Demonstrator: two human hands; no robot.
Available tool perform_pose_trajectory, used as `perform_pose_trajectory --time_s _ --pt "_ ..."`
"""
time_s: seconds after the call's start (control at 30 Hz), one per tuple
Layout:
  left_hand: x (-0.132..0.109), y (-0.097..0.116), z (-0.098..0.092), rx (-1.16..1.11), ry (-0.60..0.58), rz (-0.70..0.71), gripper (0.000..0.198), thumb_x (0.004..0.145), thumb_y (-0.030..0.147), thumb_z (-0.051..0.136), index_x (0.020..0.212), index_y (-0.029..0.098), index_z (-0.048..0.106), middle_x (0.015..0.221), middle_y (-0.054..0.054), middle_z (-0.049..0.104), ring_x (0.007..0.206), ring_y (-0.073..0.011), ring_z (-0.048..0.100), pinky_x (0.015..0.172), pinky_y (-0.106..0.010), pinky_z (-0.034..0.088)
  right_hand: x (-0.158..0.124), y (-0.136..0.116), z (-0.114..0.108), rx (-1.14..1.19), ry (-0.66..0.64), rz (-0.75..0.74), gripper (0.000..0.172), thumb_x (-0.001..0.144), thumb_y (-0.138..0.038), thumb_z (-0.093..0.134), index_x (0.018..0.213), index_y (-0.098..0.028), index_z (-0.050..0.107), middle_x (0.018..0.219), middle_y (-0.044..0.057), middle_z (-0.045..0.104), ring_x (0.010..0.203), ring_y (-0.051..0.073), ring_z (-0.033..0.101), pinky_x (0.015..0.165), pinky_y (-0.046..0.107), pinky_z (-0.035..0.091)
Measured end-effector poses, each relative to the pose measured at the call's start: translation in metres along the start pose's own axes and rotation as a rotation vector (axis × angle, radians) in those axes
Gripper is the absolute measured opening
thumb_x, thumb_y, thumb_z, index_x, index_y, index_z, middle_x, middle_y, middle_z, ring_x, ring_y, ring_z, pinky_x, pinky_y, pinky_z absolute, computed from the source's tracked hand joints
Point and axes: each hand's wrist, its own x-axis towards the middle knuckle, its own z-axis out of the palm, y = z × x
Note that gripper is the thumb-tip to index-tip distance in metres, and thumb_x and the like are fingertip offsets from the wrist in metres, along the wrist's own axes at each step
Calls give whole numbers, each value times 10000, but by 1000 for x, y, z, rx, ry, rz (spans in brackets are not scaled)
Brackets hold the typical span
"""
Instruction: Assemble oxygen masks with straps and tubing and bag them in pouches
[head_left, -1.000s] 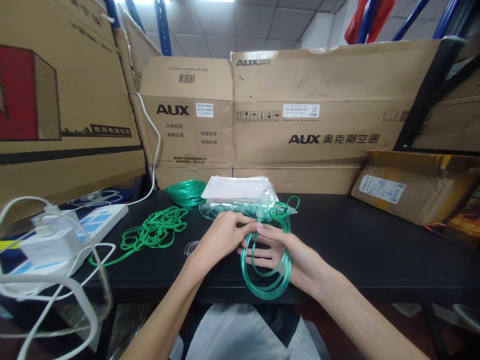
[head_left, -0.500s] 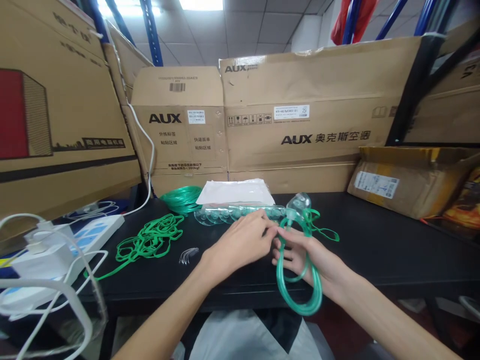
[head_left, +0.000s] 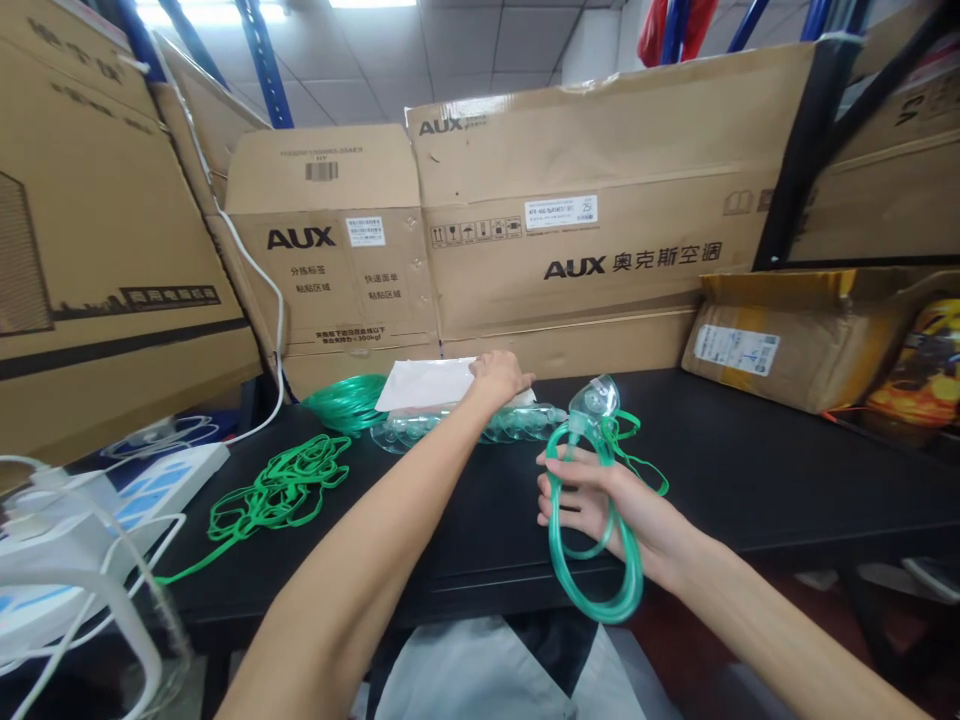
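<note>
The hands are sitting well apart. The right hand (head_left: 600, 500) is clamping its fingers around the coil of green tubing (head_left: 600, 592), holding it just above the near edge of the black tabletop (head_left: 750, 470). The coil's lower loops are hanging free below the palm. The clear mask (head_left: 596, 400) at the tubing's upper end is standing above the fingers. The left hand (head_left: 499, 378) is stretching forward and resting on the stack of white pouches (head_left: 420, 383) at the back. Whether it is gripping a pouch or only touching it, I cannot tell.

The tubing is looking light, soft and springy, so it is likely to uncoil if held loosely. Pinching all the loops together at 1 spot, as the right hand is doing, seems the safest hold. The mask is appearing thin, glossy and flexible, probably easy to dent. The pouches are looking flat, smooth and slippery.

A row of clear masks (head_left: 442, 432) is lying just in front of the pouches. A tangle of flat green straps (head_left: 277, 490) is sprawling to the left, near a second tubing bundle (head_left: 346, 400). Stiff cardboard boxes (head_left: 600, 230) are standing behind everything.
</note>
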Motion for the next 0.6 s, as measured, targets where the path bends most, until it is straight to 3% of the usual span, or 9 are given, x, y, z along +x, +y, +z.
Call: perform_pose_trajectory --time_s 0.17,0.47,0.6 --pt "5 5 1 48 33 -29 407 983 412 625 1289 146 625 1360 -134 611 1241 -288 596 1039 -525 495 -1 0 0 -18 -27 -4 190 866 -206 778 1009 -148 668 800 19 643 735 161 662 789 364 607" --pt "11 16 4 85 67 -54 451 968 402 648 1343 157 599 1426 -139 566 1306 -314 548 1105 -581 426 0 0 1 -37 -38 -7 212 834 -223 810 990 -151 686 787 14 635 731 162 655 779 360 603" --pt "12 17 6 74 65 -57 405 977 349 644 1331 156 602 1394 -133 585 1255 -297 585 1048 -547 492 0 1 2 -46 -33 -15 229 833 -224 810 1015 -152 691 791 16 638 731 166 656 770 363 601"
